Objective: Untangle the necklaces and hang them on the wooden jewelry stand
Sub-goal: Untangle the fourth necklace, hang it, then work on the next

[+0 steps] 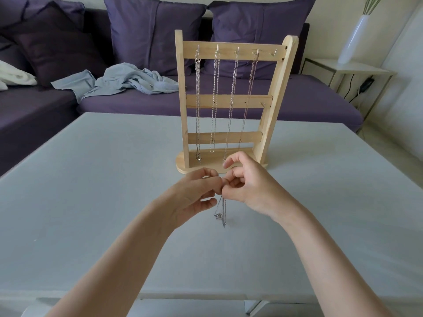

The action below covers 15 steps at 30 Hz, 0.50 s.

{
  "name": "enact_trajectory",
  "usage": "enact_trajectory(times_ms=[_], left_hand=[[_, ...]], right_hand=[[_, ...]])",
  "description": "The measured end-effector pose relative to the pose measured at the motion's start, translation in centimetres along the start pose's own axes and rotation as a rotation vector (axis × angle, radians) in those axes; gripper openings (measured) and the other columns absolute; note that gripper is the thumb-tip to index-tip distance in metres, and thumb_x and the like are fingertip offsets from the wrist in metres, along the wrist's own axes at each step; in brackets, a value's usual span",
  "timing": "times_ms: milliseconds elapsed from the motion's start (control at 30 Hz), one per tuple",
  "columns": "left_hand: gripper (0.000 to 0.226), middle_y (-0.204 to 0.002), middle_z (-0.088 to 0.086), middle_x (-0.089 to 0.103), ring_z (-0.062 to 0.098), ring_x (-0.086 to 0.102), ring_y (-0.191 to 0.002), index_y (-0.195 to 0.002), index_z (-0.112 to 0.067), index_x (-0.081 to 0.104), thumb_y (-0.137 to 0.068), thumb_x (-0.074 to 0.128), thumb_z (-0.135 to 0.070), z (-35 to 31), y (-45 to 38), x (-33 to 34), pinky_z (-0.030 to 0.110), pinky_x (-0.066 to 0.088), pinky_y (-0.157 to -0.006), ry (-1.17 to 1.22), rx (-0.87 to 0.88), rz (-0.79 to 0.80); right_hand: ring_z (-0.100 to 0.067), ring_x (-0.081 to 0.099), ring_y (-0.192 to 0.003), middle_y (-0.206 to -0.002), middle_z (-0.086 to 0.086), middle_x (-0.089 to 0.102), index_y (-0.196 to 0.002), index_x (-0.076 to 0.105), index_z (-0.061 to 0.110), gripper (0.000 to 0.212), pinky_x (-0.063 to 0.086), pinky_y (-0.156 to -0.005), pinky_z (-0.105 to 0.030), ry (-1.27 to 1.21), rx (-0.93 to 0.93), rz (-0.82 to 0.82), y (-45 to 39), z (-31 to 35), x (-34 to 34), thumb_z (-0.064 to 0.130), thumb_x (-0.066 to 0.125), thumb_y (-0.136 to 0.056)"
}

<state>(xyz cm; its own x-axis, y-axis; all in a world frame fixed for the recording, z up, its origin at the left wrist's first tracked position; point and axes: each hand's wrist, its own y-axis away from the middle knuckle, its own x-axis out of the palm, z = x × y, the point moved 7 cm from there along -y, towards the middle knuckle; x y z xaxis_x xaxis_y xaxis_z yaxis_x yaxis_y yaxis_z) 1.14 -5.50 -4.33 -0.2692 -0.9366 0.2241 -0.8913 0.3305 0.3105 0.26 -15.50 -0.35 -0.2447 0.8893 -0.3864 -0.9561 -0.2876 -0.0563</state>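
A wooden jewelry stand (229,100) stands upright on the pale table (91,179). Several silver chains (214,99) hang from hooks on its top bar; the rightmost hook (274,53) is bare. In front of the stand's base, my left hand (194,193) and my right hand (249,186) meet fingertip to fingertip. Both pinch a thin silver necklace (221,213) that dangles below them in a small tangled bunch just above the table.
A purple sofa (297,99) with cushions runs behind the table. A light blue cloth (123,81) lies crumpled on its seat. A white vase (353,40) stands on a side table (357,69) at the right.
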Motion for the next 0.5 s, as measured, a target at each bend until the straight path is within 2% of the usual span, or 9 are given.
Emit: enact_trajectory(times_ms=[200, 300, 400, 500], left_hand=[[0.029, -0.056, 0.0, 0.049, 0.01, 0.034, -0.051, -0.063, -0.012, 0.046, -0.082, 0.046, 0.011, -0.19, -0.03, 0.34, 0.015, 0.04, -0.045, 0.218, -0.018, -0.031], [0.031, -0.055, 0.002, 0.049, 0.009, 0.036, -0.048, -0.057, -0.01, 0.048, -0.082, 0.044, 0.01, -0.31, 0.16, 0.66, 0.013, 0.037, -0.045, 0.31, -0.045, -0.005], [0.029, -0.061, 0.003, 0.05, 0.009, 0.041, -0.051, -0.061, -0.01, 0.053, -0.082, 0.046, 0.008, -0.43, 0.48, 0.87, 0.014, 0.039, -0.046, 0.316, -0.073, 0.033], [0.021, -0.062, 0.002, 0.056, 0.01, 0.048, -0.053, -0.073, -0.012, 0.058, -0.084, 0.053, 0.005, -0.61, 0.75, 0.67, 0.016, 0.047, -0.051, 0.221, -0.069, 0.057]], right_hand=[[-0.011, 0.055, -0.07, -0.074, 0.004, 0.063, -0.097, 0.046, 0.02, 0.032, 0.045, -0.078, -0.026, -0.195, 0.028, -0.047, -0.15, -0.3, -0.21, -0.004, 0.061, -0.081], [-0.008, 0.054, -0.064, -0.073, 0.003, 0.064, -0.099, 0.047, 0.016, 0.029, 0.044, -0.07, -0.017, -0.304, 0.026, -0.045, -0.19, -0.25, -0.23, -0.006, 0.059, -0.084], [-0.008, 0.053, -0.061, -0.069, 0.004, 0.065, -0.099, 0.047, 0.013, 0.028, 0.044, -0.065, -0.016, -0.408, 0.008, -0.035, -0.23, -0.11, -0.45, -0.01, 0.055, -0.085], [-0.009, 0.052, -0.062, -0.068, 0.004, 0.065, -0.099, 0.046, 0.012, 0.029, 0.045, -0.064, -0.015, -0.394, 0.009, -0.028, -0.32, -0.2, -0.64, -0.012, 0.054, -0.085]])
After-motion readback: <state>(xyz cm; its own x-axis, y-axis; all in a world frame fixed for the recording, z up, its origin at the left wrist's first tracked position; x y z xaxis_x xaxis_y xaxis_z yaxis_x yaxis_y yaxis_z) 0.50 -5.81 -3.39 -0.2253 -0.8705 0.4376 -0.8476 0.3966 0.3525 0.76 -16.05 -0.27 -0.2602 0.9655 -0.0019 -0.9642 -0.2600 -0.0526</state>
